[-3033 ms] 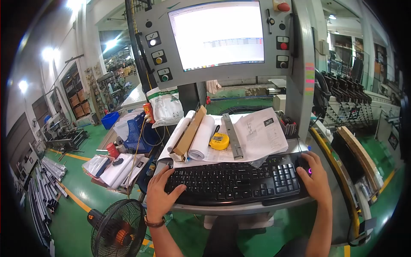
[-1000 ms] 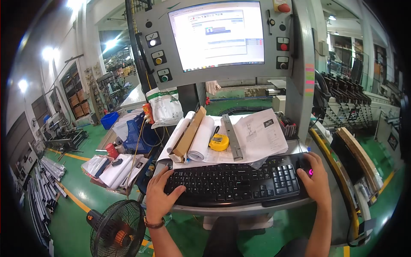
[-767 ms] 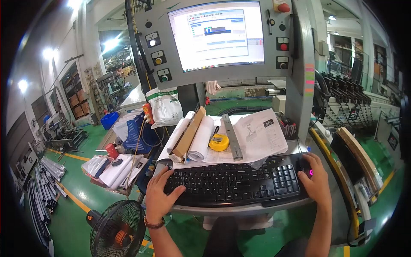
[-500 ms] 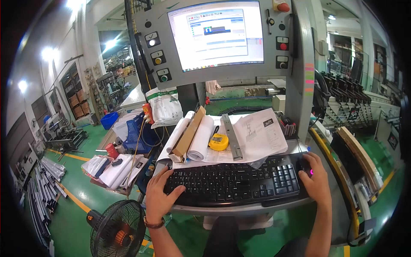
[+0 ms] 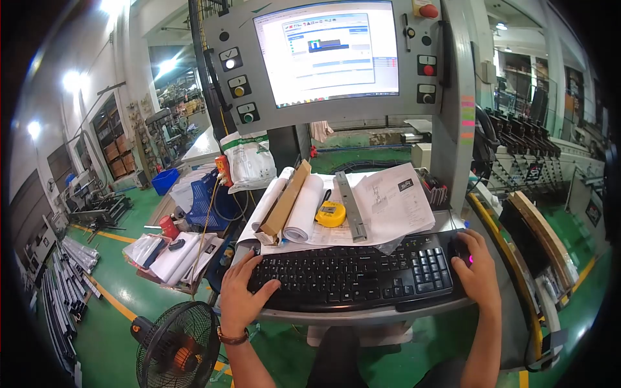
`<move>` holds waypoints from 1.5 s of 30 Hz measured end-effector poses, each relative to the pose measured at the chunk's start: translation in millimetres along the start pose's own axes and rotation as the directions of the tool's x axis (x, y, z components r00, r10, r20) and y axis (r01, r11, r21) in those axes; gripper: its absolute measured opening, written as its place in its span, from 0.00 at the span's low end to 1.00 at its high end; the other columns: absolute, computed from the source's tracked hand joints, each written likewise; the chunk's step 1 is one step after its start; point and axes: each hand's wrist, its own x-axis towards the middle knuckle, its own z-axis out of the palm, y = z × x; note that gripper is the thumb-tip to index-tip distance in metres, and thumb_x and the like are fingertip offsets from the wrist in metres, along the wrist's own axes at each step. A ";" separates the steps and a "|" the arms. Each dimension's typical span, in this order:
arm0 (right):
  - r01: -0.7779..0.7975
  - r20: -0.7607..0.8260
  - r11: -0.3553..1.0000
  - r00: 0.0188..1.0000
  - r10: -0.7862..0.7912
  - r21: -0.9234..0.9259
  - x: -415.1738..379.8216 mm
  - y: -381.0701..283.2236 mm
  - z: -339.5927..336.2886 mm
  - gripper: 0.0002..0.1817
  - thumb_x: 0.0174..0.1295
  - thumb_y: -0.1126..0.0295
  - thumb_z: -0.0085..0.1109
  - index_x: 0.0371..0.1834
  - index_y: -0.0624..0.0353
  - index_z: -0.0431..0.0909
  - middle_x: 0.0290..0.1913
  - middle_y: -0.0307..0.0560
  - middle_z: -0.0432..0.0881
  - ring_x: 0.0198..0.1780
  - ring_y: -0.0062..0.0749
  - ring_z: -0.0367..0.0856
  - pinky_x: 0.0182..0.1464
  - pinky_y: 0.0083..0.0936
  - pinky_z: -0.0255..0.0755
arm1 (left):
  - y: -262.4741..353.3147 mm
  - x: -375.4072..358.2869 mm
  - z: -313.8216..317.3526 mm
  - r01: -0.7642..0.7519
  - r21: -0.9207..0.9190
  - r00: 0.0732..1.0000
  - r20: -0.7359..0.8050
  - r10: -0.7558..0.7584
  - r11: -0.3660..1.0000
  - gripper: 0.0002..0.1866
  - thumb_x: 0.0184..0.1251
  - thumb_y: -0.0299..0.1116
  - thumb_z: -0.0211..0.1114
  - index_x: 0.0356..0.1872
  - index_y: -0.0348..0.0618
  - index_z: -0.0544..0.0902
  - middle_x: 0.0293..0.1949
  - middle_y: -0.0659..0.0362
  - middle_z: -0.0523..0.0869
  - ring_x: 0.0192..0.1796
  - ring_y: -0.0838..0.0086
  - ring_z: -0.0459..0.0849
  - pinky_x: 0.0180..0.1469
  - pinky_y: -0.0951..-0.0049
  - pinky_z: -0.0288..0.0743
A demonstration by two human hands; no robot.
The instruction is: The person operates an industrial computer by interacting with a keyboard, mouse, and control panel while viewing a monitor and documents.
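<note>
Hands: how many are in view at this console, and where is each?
2: the left hand at the left end of the keyboard, and the right hand over the mouse. No other hand shows.

Black keyboard point(image 5: 336, 278), black mouse point(image 5: 455, 246) (pink light point(image 5: 471, 259)); yellow tape measure point(image 5: 330, 215); green floor point(image 5: 111, 266).

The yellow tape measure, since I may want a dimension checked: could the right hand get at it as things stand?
Probably yes: nothing covers the yellow tape measure, lying on the papers beyond the keyboard. The right hand would have to leave the mouse and reach past the metal bar.
</note>
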 end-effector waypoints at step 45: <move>-0.013 0.004 1.000 1.000 0.013 0.009 -0.1 -1.8 -0.6 0.31 0.71 0.70 0.71 0.78 0.64 0.84 0.83 0.62 0.80 0.79 0.64 0.83 0.80 0.47 0.77 | -0.7 0.4 -1.1 -0.016 -0.003 1.000 0.002 0.016 1.000 0.39 0.69 0.52 0.86 0.75 0.40 0.89 0.80 0.44 0.88 0.80 0.43 0.85 0.84 0.47 0.73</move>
